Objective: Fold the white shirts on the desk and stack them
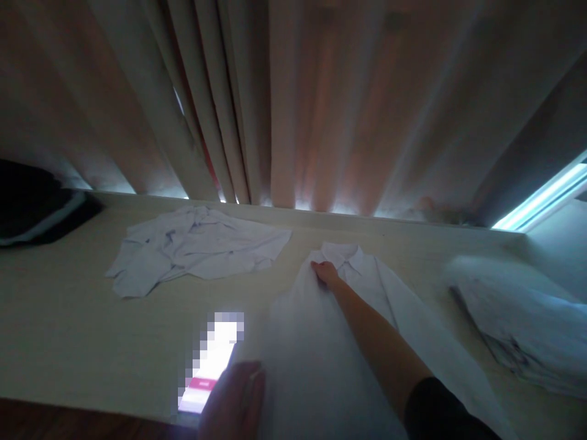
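One crumpled white garment (pixel 192 247) is spread on the surface (pixel 68 330). Nearer, a bright, pixelated device (pixel 208 370) is seen beside the left hand (pixel 235 400), its grip too blurred to tell. A collared white shirt (pixel 316 357), laid centre-right, is touched at one shoulder by the right hand (pixel 326 273); whether that grip is clamped cannot be told. Folded white cloth (pixel 527 324) is piled rightmost.

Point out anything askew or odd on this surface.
The white garment on the left lies crumpled near the curtains, unlike the collared shirt under the right hand, which is spread out. No spill shows.
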`<state>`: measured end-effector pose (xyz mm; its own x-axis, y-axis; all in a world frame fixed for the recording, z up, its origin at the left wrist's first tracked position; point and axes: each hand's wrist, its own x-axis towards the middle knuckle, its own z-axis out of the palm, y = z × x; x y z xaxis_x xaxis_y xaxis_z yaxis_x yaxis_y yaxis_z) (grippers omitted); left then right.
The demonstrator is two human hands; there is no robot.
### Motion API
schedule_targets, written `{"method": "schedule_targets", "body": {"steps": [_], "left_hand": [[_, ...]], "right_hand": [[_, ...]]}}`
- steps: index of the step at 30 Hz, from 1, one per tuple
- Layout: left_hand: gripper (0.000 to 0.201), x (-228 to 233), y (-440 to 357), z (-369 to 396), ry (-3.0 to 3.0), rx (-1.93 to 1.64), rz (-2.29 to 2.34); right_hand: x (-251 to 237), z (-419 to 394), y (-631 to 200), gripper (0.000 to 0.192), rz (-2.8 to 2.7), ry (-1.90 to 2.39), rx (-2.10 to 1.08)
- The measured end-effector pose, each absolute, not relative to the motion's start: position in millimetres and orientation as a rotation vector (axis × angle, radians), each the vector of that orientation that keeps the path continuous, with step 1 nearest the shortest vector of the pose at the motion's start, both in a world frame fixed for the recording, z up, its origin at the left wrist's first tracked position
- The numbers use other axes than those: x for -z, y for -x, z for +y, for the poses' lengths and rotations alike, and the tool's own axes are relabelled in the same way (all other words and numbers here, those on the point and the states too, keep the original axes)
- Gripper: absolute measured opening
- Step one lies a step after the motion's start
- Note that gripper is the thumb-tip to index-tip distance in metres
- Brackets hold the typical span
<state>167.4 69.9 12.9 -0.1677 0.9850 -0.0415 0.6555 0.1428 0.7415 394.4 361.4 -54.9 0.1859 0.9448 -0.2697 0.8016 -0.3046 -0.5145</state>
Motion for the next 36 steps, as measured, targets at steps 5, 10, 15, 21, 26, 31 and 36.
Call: {"method": "schedule_targets", "body": {"steps": [5,10,15,21,26,31,36], "left_hand": [[0.042,8,-185,198,-1.847,-0.626,1.897],[0.031,25,-187,242,-1.899,0.069,2.041],[0.036,21,-178,237,-1.893,-0.014,2.041],[0.033,22,-181,237,-1.756,-0.154,1.983],[0.028,27,-176,242,-1.709,-0.197,1.999],[0.032,24,-164,247,-1.670,-0.221,1.988],[0.036,33,-180,237,-2.017,-0.223,2.094]], "right_hand": [[58,372,-396,0.041,-1.678,2.131,-0.783],[67,387,-396,0.032,-1.684,2.069,-0.763],[79,396,-400,0.024,-1.686,2.042,-0.746],[80,401,-402,0.020,-1.745,2.013,-0.679],[76,399,-404,0.018,-1.805,2.002,-0.612],[67,394,-403,0.017,-1.869,1.993,-0.539],[54,373,-391,0.033,-1.976,1.918,-0.342]]}}
